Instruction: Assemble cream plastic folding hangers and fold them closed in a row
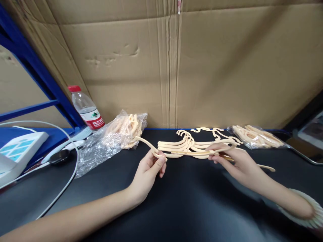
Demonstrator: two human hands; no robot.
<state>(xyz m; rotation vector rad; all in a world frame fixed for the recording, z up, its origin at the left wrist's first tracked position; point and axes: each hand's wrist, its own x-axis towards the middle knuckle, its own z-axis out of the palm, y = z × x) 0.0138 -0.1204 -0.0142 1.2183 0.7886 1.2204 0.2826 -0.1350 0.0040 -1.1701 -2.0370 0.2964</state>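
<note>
My left hand (pixel 151 169) is closed, thumb and fingers pinching a curved beige hanger piece (pixel 146 142) whose free end points up and to the left. My right hand (pixel 234 159) is closed on a beige plastic hanger (pixel 186 153). Its straight bar reaches left toward my left fingertips, and a curved end sticks out past the right hand. Whether the pieces in the two hands join, I cannot tell. Just behind them, a row of beige hangers (pixel 174 144) lies overlapping on the black table (pixel 181 201), hooks pointing away. Another hanger (pixel 207 129) lies farther back.
Back left, a clear plastic bag (pixel 101 151) holds more beige hangers, beside a red-capped water bottle (pixel 87 107). A wrapped pack of hangers (pixel 259 136) lies back right. White cable (pixel 77 158) loops at left near a white device (pixel 22 151). Cardboard (pixel 121 67) walls the back.
</note>
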